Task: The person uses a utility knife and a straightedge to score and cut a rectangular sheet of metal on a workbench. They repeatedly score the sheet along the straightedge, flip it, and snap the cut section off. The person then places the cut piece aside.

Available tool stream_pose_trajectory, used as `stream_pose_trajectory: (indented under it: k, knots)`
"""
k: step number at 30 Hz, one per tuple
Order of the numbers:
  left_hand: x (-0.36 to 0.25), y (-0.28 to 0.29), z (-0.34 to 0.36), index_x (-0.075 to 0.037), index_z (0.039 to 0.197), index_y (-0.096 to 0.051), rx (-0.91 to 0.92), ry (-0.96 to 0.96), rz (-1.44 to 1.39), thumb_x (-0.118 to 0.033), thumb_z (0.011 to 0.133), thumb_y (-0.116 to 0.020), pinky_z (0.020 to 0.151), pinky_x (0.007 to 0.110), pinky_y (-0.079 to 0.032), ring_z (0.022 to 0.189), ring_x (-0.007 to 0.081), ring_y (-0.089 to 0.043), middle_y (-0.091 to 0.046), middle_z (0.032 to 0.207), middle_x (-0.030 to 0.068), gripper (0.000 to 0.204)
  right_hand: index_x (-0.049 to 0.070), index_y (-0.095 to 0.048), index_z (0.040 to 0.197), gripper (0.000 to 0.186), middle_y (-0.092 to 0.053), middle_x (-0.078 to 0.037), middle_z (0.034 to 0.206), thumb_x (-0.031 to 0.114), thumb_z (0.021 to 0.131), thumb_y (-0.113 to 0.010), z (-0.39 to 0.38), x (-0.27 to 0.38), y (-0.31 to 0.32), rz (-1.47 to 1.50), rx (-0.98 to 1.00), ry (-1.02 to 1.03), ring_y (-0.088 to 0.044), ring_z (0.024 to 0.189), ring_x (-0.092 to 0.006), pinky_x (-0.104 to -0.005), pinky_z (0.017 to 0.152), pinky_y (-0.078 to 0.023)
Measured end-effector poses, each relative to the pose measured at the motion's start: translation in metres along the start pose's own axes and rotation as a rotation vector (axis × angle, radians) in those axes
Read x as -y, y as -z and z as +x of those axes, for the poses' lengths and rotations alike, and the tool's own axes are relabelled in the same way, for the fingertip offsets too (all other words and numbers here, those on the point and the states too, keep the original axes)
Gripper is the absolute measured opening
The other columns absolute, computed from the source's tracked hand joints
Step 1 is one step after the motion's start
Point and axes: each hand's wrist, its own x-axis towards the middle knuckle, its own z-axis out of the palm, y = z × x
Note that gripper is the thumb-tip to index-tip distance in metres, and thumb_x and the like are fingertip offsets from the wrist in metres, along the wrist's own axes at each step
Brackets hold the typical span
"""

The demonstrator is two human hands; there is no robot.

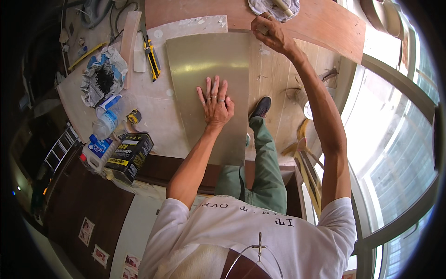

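Observation:
A brushed, gold-toned metallic sheet (204, 53) lies lengthwise before me over a pale, dusty work surface (158, 104). My left hand (216, 104) rests flat on its middle with the fingers spread. Just beyond the sheet's far right corner, my right hand (275, 36) is closed. Something small and pale shows between its fingers, but its kind is hard to tell. Close above that hand sits crumpled white plastic (283, 9) with a light-coloured cylindrical piece on it. A yellow and black utility knife (151, 58) lies left of the sheet.
On the left are a crumpled bag with black contents (106, 79), a clear plastic bottle (107, 123), a tape measure (134, 116), a black adhesive can (129, 157) and a white jug (95, 156). A reddish wood board (325, 23) spans the far side. Window frames (399, 79) stand right.

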Motion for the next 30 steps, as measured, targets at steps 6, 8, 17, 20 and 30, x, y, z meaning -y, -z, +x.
stream_pose_trajectory:
  k: [6, 8, 17, 20, 30]
  knots:
    - [0.001, 0.001, -0.001, -0.014, 0.150, -0.044, -0.011, 0.011, 0.009, -0.018, 0.090, -0.053, 0.122, 0.065, -0.012, 0.151, 0.0355, -0.028, -0.038, 0.159, 0.0106, 0.061, 0.009, -0.068, 0.110, 0.018, -0.059, -0.011, 0.104, 0.009, 0.092, -0.070, 0.000, 0.011, 0.003, -0.022, 0.033, 0.064, -0.060, 0.092, -0.0282, -0.0405, 0.081, -0.048]
    - [0.000, 0.001, 0.000, -0.014, 0.150, -0.044, -0.020, 0.005, -0.002, -0.018, 0.090, -0.053, 0.122, 0.065, -0.012, 0.151, 0.0352, -0.028, -0.038, 0.159, 0.0104, 0.061, 0.008, -0.069, 0.107, 0.015, -0.059, -0.010, 0.105, 0.010, 0.092, -0.070, -0.002, 0.003, 0.000, -0.046, 0.004, 0.098, -0.060, 0.091, -0.0278, -0.0394, 0.080, -0.049]
    - [0.002, -0.002, -0.004, -0.019, 0.154, -0.040, -0.034, 0.023, 0.005, -0.018, 0.089, -0.053, 0.123, 0.063, -0.010, 0.152, 0.0330, -0.026, -0.036, 0.160, 0.0073, 0.066, 0.004, -0.070, 0.102, 0.021, -0.065, -0.005, 0.092, 0.024, 0.098, -0.066, -0.025, -0.005, -0.006, 0.162, -0.230, -0.150, -0.062, 0.084, -0.0201, -0.0335, 0.078, -0.051]
    - [0.001, -0.001, -0.002, -0.019, 0.154, -0.040, -0.023, 0.022, 0.006, -0.017, 0.089, -0.053, 0.123, 0.062, -0.010, 0.152, 0.0323, -0.026, -0.036, 0.161, 0.0066, 0.066, 0.004, -0.069, 0.102, 0.027, -0.067, -0.005, 0.091, 0.030, 0.095, -0.067, -0.076, -0.020, -0.035, 0.621, -0.339, -0.544, -0.064, 0.081, -0.0172, -0.0311, 0.076, -0.052]
    - [0.002, -0.005, -0.006, -0.017, 0.152, -0.043, -0.025, 0.023, 0.008, -0.017, 0.090, -0.052, 0.124, 0.062, -0.008, 0.152, 0.0316, -0.026, -0.036, 0.160, 0.0062, 0.063, 0.008, -0.067, 0.103, 0.018, -0.065, -0.003, 0.085, 0.022, 0.093, -0.066, -0.301, 0.031, -0.154, 1.296, -0.182, -1.280, -0.064, 0.075, -0.0147, -0.0290, 0.070, -0.053]
